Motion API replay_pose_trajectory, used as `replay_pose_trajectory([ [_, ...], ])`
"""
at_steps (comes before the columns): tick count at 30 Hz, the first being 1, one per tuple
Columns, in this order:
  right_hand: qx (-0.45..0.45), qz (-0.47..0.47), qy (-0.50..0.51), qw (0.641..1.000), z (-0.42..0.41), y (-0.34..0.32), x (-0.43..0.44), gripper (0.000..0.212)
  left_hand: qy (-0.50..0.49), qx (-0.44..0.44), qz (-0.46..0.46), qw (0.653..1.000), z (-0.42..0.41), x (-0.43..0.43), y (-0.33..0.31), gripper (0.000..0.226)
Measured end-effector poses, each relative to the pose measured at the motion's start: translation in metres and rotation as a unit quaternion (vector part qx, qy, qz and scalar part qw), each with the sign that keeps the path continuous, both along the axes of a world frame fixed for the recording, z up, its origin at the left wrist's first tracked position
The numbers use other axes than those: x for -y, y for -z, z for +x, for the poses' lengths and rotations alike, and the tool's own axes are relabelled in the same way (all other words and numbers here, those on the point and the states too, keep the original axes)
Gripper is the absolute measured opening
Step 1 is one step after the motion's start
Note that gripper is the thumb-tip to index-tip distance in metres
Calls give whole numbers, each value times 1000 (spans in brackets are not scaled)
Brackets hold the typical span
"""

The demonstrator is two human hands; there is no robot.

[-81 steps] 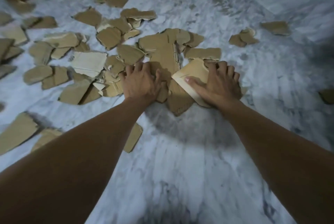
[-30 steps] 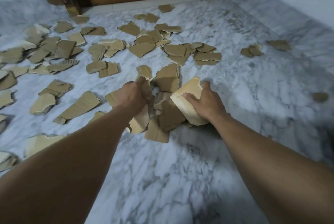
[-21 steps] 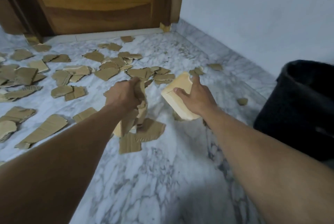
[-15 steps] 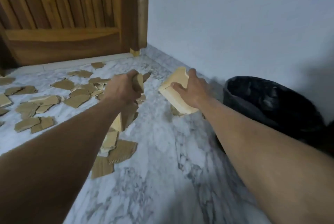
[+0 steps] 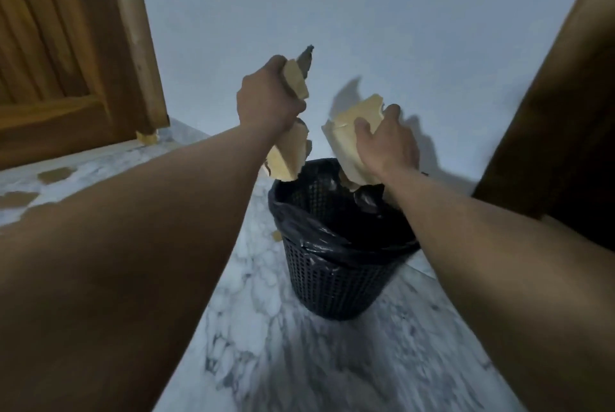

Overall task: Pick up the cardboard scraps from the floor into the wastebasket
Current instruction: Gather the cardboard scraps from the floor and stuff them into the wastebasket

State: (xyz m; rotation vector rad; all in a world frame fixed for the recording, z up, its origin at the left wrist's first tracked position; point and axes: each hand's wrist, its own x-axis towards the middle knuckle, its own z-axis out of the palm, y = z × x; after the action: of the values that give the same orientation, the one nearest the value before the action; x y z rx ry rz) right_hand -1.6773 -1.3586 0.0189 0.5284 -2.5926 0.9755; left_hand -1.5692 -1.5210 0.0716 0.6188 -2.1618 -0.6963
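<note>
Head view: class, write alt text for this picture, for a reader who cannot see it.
The left hand and right hand each grip cardboard scraps above a black wastebasket lined with a black bag. It stands on a marble floor by a pale wall, with a wooden door and loose scraps at left.

tan cardboard scraps (image 5: 289, 153), black mesh wastebasket (image 5: 336, 282), white-grey marbled floor (image 5: 332, 368)

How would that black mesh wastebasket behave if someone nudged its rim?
Probably light: the wastebasket has thin, open-mesh walls. It narrows toward the base, so a nudge at the rim might tip it. On the smooth marble floor it would likely slide easily.
</note>
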Motion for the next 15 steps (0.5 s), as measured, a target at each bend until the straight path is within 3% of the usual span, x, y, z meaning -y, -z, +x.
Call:
replay_pose_trajectory([
  [3,34,-24,13,999,-17,12,-11,44,12,-7,74,997,-30,-21,28,49],
  [7,91,-10,-13,996,-35,21,-28,41,51,106,141,983,-46,-29,61,70],
  [15,132,-2,-42,990,-34,10,-26,42,76,215,126,965,-33,-29,66,119],
])
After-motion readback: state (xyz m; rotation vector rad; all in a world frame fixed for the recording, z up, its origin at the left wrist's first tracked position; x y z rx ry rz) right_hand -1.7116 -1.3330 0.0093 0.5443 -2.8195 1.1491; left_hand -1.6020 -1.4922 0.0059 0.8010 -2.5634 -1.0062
